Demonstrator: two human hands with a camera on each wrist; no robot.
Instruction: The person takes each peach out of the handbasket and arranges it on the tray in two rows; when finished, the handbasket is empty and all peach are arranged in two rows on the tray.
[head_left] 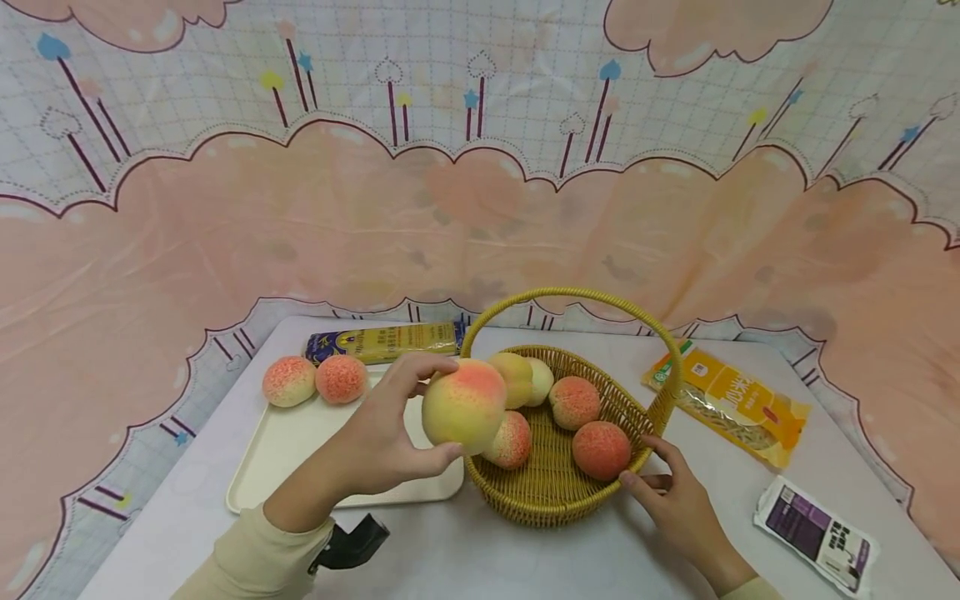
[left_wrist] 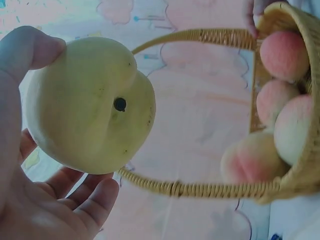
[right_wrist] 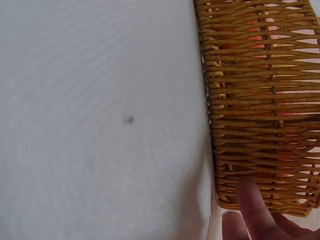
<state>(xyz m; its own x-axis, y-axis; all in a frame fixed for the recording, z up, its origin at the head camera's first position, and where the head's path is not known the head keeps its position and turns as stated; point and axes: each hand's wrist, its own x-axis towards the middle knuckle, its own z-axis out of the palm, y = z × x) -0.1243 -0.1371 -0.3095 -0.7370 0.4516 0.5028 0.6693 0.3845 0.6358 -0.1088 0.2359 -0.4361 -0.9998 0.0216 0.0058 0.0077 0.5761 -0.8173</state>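
Note:
In the head view my left hand holds a large yellow peach with a red blush, raised near the left rim of a wicker basket. Thumb and fingers curl round opposite sides of this peach; the left wrist view shows its pale underside with a dark spot. Inside the basket lie several peaches, some red, some yellowish. On the basket's right side, my right hand grips the rim by the handle's foot. The right wrist view catches its fingers against the woven wall.
Left of the basket is a cream tray, with two speckled peaches at its far left corner. A blue and gold noodle packet lies behind it. To the right are an orange packet and a purple-and-white packet. The basket's tall handle arches above it.

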